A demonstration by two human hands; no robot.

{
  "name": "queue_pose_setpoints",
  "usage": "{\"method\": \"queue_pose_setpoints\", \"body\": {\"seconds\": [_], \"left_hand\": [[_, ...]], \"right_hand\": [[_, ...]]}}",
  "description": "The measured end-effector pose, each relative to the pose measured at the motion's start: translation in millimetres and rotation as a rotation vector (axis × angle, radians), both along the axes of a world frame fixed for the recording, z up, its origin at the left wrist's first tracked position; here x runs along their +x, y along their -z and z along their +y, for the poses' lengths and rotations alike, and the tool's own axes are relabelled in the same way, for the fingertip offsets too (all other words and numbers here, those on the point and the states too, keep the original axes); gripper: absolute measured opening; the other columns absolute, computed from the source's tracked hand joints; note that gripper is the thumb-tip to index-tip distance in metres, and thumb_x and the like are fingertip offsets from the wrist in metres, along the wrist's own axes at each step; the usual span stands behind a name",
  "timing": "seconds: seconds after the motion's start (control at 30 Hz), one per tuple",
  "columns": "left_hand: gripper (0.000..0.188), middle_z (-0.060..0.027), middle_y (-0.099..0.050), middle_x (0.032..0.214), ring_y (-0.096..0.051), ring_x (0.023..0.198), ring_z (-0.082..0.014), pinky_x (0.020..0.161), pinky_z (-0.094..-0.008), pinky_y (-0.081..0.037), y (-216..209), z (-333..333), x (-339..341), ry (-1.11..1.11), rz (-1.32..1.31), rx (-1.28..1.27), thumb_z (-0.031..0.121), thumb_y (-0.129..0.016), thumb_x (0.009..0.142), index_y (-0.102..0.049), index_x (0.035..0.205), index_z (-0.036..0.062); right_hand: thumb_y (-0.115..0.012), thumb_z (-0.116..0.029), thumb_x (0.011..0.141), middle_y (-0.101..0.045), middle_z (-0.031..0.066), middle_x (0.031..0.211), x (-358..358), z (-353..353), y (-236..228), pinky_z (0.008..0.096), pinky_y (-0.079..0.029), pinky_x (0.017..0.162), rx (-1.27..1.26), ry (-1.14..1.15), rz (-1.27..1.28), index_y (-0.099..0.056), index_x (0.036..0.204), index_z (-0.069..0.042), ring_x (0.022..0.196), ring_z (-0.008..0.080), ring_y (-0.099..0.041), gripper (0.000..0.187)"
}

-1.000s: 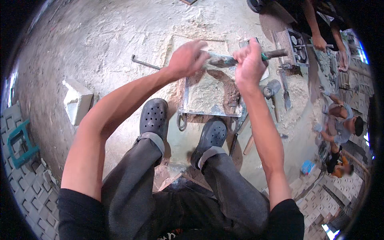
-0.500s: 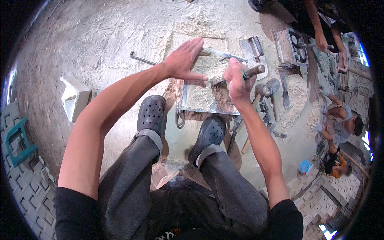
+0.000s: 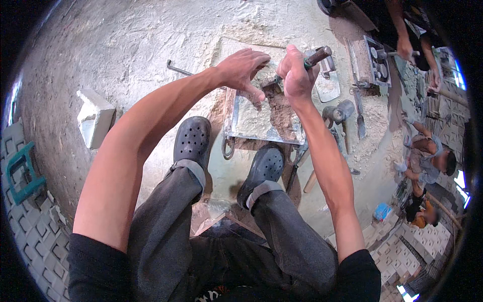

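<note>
Between my feet and the bare floor beyond lies a rectangular metal frame (image 3: 261, 136), packed with pale crumbly sand and a browner patch. My left hand (image 3: 244, 70) reaches over its far left part, fingers stretched and thumb apart, holding nothing. Closed fingers of my right hand (image 3: 298, 75) grip a tool with a round handle (image 3: 319, 56) that has a green band near the fist. A dark flat metal piece shows at the sand left of that fist, perhaps the tool's working end. The frame's far edge is largely hidden by my hands.
Right of the frame lie a flat metal trowel (image 3: 329, 86), a mallet (image 3: 344, 109) and a narrow trowel (image 3: 359, 118). Another metal frame (image 3: 375, 60) stands near a co-worker's hands (image 3: 405, 50). A white block (image 3: 94, 118) and a bent rod (image 3: 178, 69) lie leftward.
My right hand has moved farther from me with the tool, uncovering more brown sand. My left hand has shifted slightly right, its fingers now more curved.
</note>
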State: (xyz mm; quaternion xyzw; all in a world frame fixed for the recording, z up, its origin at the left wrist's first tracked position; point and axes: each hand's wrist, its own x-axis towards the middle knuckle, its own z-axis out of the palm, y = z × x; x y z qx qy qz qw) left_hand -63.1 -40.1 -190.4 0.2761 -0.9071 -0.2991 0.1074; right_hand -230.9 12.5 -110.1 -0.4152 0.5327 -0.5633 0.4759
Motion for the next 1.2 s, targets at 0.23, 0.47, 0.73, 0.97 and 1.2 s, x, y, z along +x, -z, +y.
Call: {"method": "queue_pose_setpoints", "body": {"seconds": [0.23,0.47,0.73,0.97,1.2], "left_hand": [[0.126,-0.0235,-0.051,0.138,-0.048,0.129,-0.0361,0.115,-0.0475,-0.032,5,-6,-6,0.011,0.060,0.012,0.082,-0.074,0.051,-0.044,0.140,-0.0028],[0.121,-0.0271,-0.054,0.132,-0.052,0.123,-0.0396,0.110,-0.0476,-0.039,7,-5,2,-0.082,0.089,0.185,0.079,-0.077,0.054,-0.047,0.136,-0.0044],[0.116,-0.0262,-0.058,0.122,-0.051,0.123,-0.0385,0.109,-0.0453,-0.040,6,-4,-7,-0.113,0.158,0.112,0.075,-0.080,0.053,-0.050,0.129,-0.0076],[0.118,-0.0263,-0.052,0.133,-0.043,0.132,-0.0403,0.113,-0.0462,-0.035,16,5,-4,-0.176,0.209,0.147,0.075,-0.081,0.052,-0.050,0.131,-0.0063],[0.128,-0.0237,-0.042,0.148,-0.031,0.144,-0.0343,0.122,-0.0461,-0.019,21,9,1,-0.155,0.046,-0.083,0.086,-0.067,0.060,-0.039,0.144,-0.0057]], "right_hand": [[-0.058,-0.017,0.095,-0.029,-0.0055,0.050,20,-19,-6,0.0309,-0.026,0.045,-0.056,0.096,-0.193,-0.035,0.055,-0.016,0.042,0.0086,-0.026,0.045],[-0.063,-0.023,0.092,-0.033,-0.0025,0.048,18,-40,-44,0.0319,-0.031,0.047,-0.030,0.312,-0.295,-0.037,0.055,-0.017,0.041,0.0129,-0.031,0.046],[-0.059,-0.029,0.096,-0.049,0.0005,0.052,22,-34,7,0.0300,-0.042,0.050,-0.022,0.304,0.153,-0.048,0.059,-0.013,0.047,0.0107,-0.047,0.041],[-0.056,-0.027,0.098,-0.051,0.0006,0.053,32,-21,1,0.0305,-0.042,0.052,0.014,0.298,0.177,-0.049,0.059,-0.011,0.048,0.0114,-0.048,0.043],[-0.059,-0.025,0.094,-0.036,-0.0032,0.052,5,-43,-33,0.0345,-0.041,0.056,-0.068,0.326,-0.079,-0.040,0.060,-0.017,0.048,0.0115,-0.037,0.040]]}}
